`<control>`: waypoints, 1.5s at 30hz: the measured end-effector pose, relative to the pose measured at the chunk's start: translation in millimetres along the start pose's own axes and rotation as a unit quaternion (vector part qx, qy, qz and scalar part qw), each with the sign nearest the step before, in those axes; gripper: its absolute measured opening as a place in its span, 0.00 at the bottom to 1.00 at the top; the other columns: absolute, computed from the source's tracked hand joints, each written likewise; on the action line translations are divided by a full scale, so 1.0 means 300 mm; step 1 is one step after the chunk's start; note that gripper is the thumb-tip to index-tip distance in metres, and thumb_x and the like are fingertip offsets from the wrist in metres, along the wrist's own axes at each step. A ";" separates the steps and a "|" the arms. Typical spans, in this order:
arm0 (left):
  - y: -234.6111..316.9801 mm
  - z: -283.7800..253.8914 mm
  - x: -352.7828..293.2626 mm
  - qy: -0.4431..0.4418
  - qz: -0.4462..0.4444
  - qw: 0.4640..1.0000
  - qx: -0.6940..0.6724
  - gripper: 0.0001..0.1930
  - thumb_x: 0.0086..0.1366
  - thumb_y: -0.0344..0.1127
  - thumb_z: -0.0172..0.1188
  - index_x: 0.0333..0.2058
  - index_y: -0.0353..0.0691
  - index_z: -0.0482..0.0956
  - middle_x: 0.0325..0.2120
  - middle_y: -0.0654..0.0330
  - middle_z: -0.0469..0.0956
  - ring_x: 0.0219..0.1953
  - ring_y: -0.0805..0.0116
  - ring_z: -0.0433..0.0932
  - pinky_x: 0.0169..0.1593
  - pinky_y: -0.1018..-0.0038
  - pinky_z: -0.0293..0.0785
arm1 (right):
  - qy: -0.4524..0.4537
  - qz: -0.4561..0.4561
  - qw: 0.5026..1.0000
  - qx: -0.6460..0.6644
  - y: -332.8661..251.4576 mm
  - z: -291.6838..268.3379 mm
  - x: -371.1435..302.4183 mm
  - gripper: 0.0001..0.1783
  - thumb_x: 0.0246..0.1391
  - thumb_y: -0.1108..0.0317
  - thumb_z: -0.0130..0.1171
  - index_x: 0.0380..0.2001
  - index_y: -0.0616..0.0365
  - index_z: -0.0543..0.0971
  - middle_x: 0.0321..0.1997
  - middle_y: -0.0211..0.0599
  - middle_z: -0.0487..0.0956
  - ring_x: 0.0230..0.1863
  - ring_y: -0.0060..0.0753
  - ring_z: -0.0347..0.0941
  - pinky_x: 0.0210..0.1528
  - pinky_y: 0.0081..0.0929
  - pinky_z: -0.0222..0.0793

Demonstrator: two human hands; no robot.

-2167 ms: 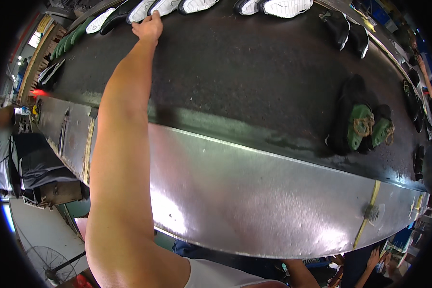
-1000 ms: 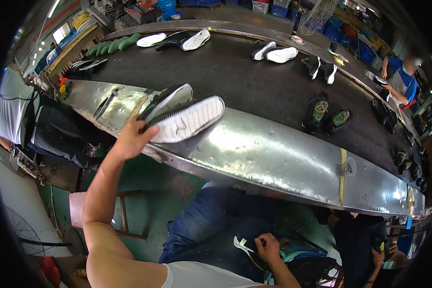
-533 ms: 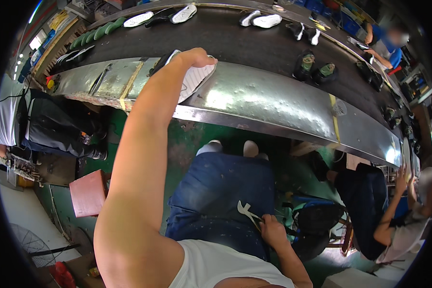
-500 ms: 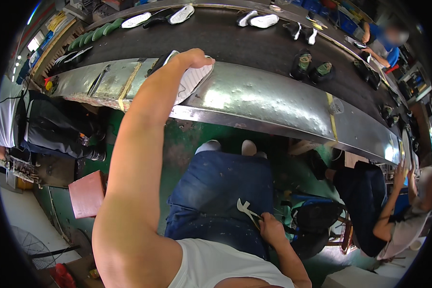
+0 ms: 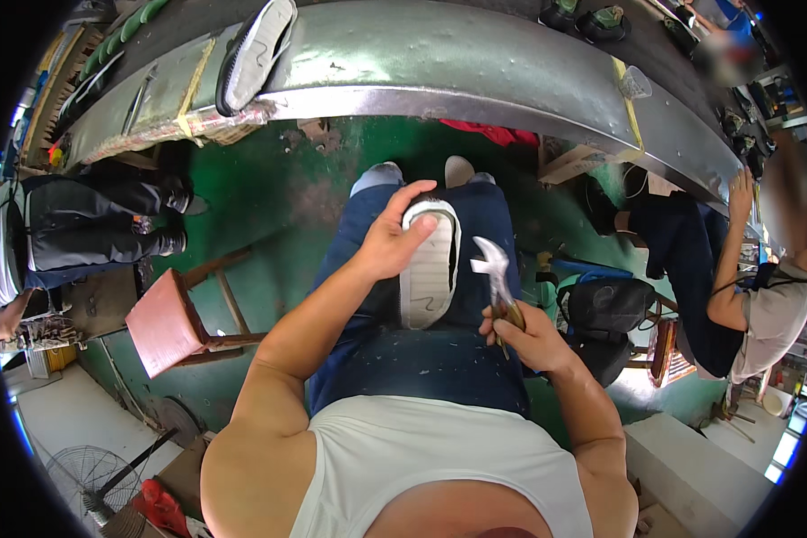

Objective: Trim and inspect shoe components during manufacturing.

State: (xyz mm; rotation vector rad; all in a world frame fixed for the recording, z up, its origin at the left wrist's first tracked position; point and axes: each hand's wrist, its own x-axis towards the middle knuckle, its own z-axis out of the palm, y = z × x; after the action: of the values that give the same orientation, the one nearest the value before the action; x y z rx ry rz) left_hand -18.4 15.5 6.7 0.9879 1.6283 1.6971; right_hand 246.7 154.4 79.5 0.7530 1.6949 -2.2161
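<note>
Over my lap, my left hand point(image 5: 391, 240) grips one end of a shoe point(image 5: 429, 278), its pale ribbed sole turned up and its dark upper mostly hidden beneath. The thumb presses on the sole while the fingers wrap the far edge. To the right of it, my right hand point(image 5: 531, 337) is closed round the handles of metal lasting pliers point(image 5: 496, 265), whose curved jaw and hammer-like block point away from me. The pliers stay apart from the shoe. Another sole-up shoe point(image 5: 258, 61) lies on the metal ledge ahead.
The metal ledge point(image 5: 403, 54) of a long bench runs across in front, with dark shoes point(image 5: 601, 22) at its far right. A pink-topped stool point(image 5: 164, 325) stands left, a black bag point(image 5: 605, 309) right. People sit or stand on both sides; a fan point(image 5: 94, 480) is behind left.
My left hand has come back from the metal ledge and now holds a shoe over my lap. My right hand has raised the pliers beside it. The view has tilted downward.
</note>
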 end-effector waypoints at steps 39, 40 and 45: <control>0.052 -0.007 0.017 -0.017 -0.156 0.983 -0.097 0.19 0.70 0.30 0.59 0.59 0.42 0.74 0.44 0.62 0.80 0.46 0.75 0.75 0.53 0.76 0.72 | 0.072 -0.054 0.928 -0.361 -0.090 0.035 0.120 0.13 0.63 0.67 0.55 0.46 0.66 0.72 0.39 0.54 0.80 0.39 0.54 0.80 0.42 0.42 0.75; 0.048 -0.014 0.023 -0.013 -0.154 0.983 -0.097 0.19 0.70 0.30 0.59 0.59 0.42 0.74 0.44 0.62 0.80 0.46 0.75 0.75 0.53 0.76 0.72 | 0.004 0.025 0.971 -0.239 -0.117 0.018 0.108 0.14 0.63 0.65 0.55 0.44 0.66 0.72 0.40 0.54 0.80 0.40 0.52 0.80 0.41 0.42 0.75; 0.093 0.005 0.031 -0.096 -0.114 0.989 0.000 0.23 0.70 0.30 0.58 0.63 0.41 0.70 0.48 0.62 0.77 0.49 0.75 0.74 0.56 0.76 0.71 | 0.184 -0.179 0.896 -0.363 -0.126 0.059 0.171 0.19 0.64 0.56 0.58 0.43 0.64 0.74 0.32 0.44 0.81 0.33 0.39 0.79 0.39 0.36 0.74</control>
State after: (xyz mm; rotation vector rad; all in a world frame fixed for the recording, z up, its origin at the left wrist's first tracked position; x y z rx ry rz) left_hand -20.1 21.7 35.3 0.8984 1.5503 1.4046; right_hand 180.8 154.1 86.2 0.7124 2.7887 -1.4326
